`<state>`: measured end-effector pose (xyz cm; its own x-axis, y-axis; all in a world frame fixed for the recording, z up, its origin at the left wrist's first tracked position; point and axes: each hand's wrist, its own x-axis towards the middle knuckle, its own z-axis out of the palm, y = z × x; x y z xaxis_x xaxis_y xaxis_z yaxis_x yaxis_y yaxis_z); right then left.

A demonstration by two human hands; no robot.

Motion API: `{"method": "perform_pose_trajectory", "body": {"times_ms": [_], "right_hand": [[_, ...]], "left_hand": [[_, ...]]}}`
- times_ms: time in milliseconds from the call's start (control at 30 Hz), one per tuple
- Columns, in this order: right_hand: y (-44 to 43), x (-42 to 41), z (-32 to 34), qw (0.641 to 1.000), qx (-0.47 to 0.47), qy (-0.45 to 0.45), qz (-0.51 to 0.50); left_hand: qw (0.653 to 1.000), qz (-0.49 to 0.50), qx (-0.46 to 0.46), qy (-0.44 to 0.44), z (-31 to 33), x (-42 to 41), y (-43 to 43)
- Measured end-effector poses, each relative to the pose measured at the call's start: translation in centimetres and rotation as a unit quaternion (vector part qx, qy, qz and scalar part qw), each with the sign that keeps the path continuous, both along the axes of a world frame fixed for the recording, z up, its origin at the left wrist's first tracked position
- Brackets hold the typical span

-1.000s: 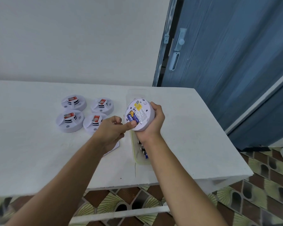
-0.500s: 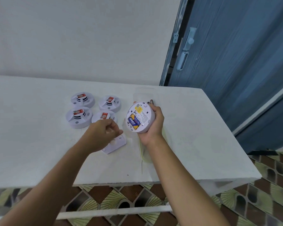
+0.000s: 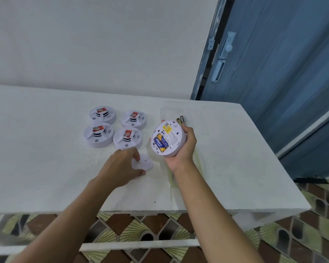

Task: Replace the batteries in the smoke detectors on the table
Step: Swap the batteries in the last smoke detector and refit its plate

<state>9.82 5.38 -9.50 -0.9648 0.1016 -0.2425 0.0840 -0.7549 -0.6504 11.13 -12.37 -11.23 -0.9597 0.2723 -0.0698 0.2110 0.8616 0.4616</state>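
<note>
Right fingers point(image 3: 187, 130) round the open detector point(image 3: 172, 139), left fingers point(image 3: 135, 155) pinching the loose cover point(image 3: 146, 161), four detectors point(image 3: 127, 138) just behind.

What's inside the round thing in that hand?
Two blue-and-yellow batteries lie side by side in the smoke detector. What's beneath them is covered, and the right hand hides its lower rim.

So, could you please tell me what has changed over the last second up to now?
The left hand left the batteries it was pressing into the smoke detector, dropped down to the table and now takes hold of the loose battery cover. The right hand still grips that detector, compartment open, batteries seated. The four other detectors lie where they were.
</note>
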Motion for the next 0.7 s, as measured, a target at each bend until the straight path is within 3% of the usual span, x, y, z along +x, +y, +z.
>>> {"method": "perform_pose_trajectory", "body": {"times_ms": [133, 267, 467, 700], "right_hand": [[-0.2, 0.0, 0.1, 1.0, -0.001, -0.003, 0.001], [-0.4, 0.0, 0.2, 1.0, -0.01, -0.008, -0.003], [-0.7, -0.2, 0.8, 1.0, -0.006, -0.013, 0.023], [-1.1, -0.2, 1.7, 0.997, -0.039, 0.004, 0.063]], "left_hand": [[0.999, -0.005, -0.034, 0.005, 0.3, 0.1, -0.3], [0.997, 0.029, 0.076, 0.019, 1.0, -0.1, -1.1], [0.962, 0.074, 0.262, 0.027, 3.4, -0.7, -0.9], [0.943, 0.048, 0.313, 0.103, 5.5, 0.1, 1.4]]}}
